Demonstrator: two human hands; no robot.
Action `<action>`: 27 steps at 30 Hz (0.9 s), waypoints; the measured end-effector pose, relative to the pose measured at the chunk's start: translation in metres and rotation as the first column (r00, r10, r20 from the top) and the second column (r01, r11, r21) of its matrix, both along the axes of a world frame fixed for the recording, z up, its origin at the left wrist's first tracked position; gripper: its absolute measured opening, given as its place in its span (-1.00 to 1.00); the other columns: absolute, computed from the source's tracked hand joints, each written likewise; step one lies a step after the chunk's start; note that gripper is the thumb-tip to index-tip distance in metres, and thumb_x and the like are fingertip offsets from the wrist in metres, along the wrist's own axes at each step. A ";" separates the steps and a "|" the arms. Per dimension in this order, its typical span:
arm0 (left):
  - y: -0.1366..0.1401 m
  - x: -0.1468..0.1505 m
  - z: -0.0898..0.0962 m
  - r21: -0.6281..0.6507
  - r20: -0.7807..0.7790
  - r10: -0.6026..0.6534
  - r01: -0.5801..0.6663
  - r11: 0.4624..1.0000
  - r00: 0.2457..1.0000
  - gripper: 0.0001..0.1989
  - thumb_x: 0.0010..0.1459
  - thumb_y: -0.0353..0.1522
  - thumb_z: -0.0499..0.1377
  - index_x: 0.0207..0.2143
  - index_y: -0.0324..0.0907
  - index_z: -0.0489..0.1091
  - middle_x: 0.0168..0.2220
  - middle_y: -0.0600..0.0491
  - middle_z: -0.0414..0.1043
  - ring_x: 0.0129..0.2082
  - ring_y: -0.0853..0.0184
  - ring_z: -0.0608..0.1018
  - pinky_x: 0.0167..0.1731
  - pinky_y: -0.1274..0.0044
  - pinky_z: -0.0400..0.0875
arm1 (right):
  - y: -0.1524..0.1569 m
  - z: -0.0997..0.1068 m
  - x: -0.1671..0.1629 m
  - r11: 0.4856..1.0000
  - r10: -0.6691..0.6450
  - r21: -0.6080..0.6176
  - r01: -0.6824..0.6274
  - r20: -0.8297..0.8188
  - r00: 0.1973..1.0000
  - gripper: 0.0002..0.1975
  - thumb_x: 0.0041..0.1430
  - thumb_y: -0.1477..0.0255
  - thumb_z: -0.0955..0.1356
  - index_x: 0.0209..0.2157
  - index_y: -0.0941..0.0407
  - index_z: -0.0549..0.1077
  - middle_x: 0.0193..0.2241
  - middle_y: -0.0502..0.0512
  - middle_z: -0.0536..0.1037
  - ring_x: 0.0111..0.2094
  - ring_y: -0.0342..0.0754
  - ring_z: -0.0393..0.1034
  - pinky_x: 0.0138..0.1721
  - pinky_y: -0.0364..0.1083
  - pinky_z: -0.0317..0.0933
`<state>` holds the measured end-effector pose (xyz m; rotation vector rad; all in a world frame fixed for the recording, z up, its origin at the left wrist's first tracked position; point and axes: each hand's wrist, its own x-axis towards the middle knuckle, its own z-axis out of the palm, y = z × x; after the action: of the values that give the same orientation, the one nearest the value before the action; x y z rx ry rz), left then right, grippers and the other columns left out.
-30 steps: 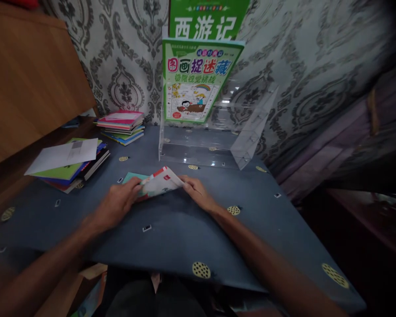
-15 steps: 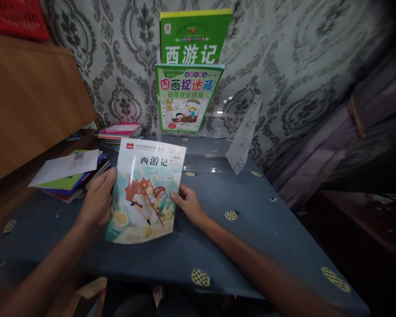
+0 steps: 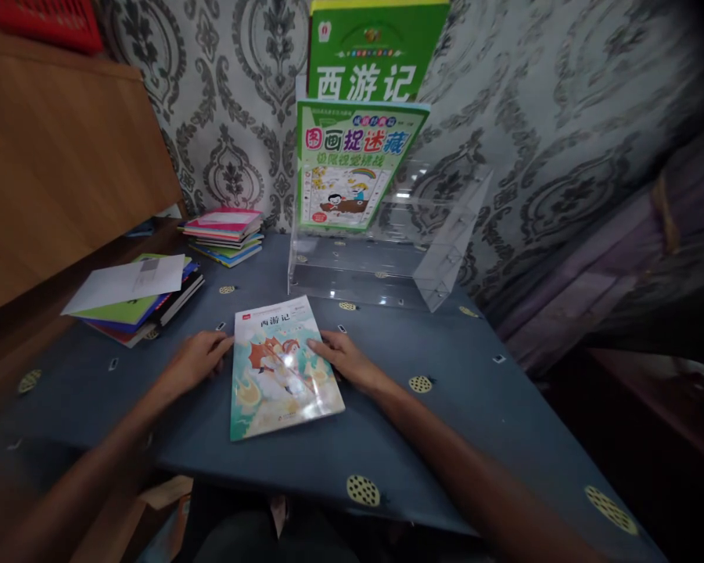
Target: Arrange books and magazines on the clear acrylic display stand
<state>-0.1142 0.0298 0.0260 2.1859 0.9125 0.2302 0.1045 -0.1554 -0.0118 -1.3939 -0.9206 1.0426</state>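
Note:
A picture-covered paperback book [image 3: 285, 375] lies on the dark blue cloth in front of me, its cover glossy with glare. My left hand [image 3: 202, 360] is at its upper left edge, fingers loosely apart and fingertips just touching the side. On the opposite edge, the thumb of my right hand [image 3: 347, 358] rests on the cover while the other fingers are beside or under the edge, partly hidden. Behind it stands a clear acrylic display rack [image 3: 451, 242], holding a green-and-white puzzle book [image 3: 352, 168] in front of a taller green book [image 3: 375, 51].
To the left lies a stack of books [image 3: 134, 309] topped with a white sheet. Farther back is a pile of thinner books [image 3: 226, 234]. A wooden panel [image 3: 70, 156] borders the table's left side, patterned wallpaper the back, and a tied curtain [image 3: 610, 250] the right.
The book has gone from being held up, tilted toward me, down to the tabletop. My left hand has loosened from its side. The view has shifted slightly.

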 end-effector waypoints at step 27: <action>0.014 -0.004 -0.064 0.372 0.217 -0.105 0.017 0.928 0.971 -0.39 0.22 -0.14 0.12 0.23 -0.16 0.04 0.15 -0.25 0.38 0.18 -0.02 0.46 0.15 0.08 0.37 | 0.095 0.011 -0.060 0.910 0.242 -0.146 -0.389 0.946 0.213 -0.20 0.40 -0.01 0.14 0.34 0.39 0.11 0.37 0.42 0.14 0.43 0.13 -0.09 0.43 0.11 -0.16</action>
<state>-0.1184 0.0439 -0.0380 2.4572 0.7089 0.6614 0.0450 -0.0601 -0.0010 -1.7469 -2.2402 0.2333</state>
